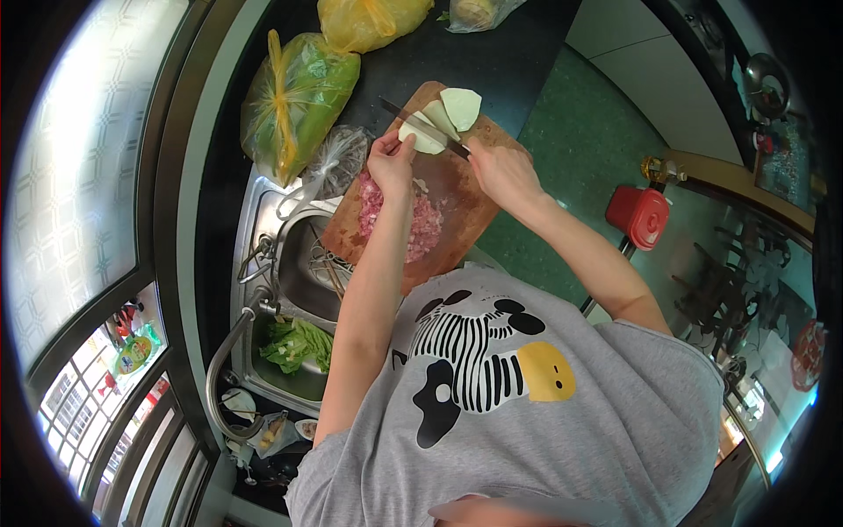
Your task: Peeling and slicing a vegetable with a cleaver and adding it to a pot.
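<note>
A wooden cutting board (471,191) lies before me, tilted in view. My right hand (504,168) grips the handle of a kitchen knife (427,128), whose blade runs toward the upper left. Along the blade's near side is a pale, white-fleshed vegetable piece (419,139), held at its left end by the fingertips of my left hand (393,165). Beyond the blade are another pale piece (441,117) and a broad slice (462,109) at the board's far edge. Chopped pink meat (427,227) is spread on the board, partly hidden under my left forearm.
Left of the board is a sink (306,247) with metal utensils; its other basin holds leafy greens (296,346). A curved faucet (220,375) arches beside it. Tied plastic bags (296,105) with produce sit on the dark counter (408,69). A red lidded container (639,214) stands at right.
</note>
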Demonstrator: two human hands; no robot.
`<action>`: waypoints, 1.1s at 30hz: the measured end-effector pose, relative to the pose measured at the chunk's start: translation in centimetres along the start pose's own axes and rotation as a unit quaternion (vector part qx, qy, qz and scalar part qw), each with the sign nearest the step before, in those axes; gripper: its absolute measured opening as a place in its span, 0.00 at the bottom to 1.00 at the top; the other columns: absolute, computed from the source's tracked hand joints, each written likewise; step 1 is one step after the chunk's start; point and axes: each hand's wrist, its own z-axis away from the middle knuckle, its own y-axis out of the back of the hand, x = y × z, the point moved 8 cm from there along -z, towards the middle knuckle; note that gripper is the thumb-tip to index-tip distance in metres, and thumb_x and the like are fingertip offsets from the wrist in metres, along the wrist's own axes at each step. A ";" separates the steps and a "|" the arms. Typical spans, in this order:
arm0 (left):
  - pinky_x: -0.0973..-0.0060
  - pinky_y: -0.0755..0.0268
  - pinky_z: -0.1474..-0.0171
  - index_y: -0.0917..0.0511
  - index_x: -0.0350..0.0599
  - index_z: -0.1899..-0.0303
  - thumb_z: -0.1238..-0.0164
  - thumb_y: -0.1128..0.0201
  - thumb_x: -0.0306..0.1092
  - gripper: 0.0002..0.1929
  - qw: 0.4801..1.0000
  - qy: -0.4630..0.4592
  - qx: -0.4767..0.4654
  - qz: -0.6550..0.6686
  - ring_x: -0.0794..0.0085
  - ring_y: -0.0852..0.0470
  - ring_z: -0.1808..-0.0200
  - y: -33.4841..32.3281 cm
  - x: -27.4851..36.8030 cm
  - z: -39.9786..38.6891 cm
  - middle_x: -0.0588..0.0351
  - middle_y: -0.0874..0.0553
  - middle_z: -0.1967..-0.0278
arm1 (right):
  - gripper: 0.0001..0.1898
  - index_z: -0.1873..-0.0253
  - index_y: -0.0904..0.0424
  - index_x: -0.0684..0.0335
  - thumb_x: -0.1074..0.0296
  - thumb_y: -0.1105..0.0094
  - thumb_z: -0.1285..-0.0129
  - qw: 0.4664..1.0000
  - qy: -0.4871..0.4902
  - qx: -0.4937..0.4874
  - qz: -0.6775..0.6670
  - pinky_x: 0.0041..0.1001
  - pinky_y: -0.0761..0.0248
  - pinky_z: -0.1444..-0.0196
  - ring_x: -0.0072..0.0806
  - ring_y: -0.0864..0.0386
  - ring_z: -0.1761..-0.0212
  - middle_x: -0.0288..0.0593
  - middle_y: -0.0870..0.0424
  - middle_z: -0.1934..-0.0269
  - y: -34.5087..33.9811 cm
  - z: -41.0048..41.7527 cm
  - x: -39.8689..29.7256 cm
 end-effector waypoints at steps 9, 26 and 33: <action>0.78 0.19 0.58 0.22 0.34 0.53 0.36 0.29 0.22 0.13 1.000 -0.003 0.002 -0.016 0.75 0.15 0.59 -0.3 0.3 0.1 0.54 0.14 0.59 | 0.07 0.56 0.29 0.67 0.68 0.48 0.28 0.997 -0.017 0.059 -0.038 0.51 0.26 0.70 0.55 0.18 0.72 0.56 0.18 0.77 -5.4 -2.0 1.0; 0.56 0.32 0.39 0.19 0.55 0.43 0.40 0.28 0.36 0.22 0.731 -0.467 -0.063 -0.493 0.59 0.24 0.39 -9.4 9.2 3.2 0.55 0.17 0.47 | 0.07 0.54 0.29 0.68 0.70 0.47 0.31 0.969 -0.143 0.178 -0.089 0.50 0.25 0.68 0.56 0.17 0.70 0.56 0.16 0.72 2.3 2.8 4.4; 0.60 0.30 0.44 0.14 0.62 0.50 0.42 0.27 0.38 0.16 0.773 -0.277 -0.097 -0.562 0.64 0.16 0.50 -11.8 6.2 -1.7 0.60 0.12 0.57 | 0.07 0.55 0.28 0.68 0.71 0.47 0.31 0.974 -0.152 0.155 -0.067 0.52 0.23 0.64 0.56 0.16 0.68 0.58 0.16 0.72 1.2 2.7 5.0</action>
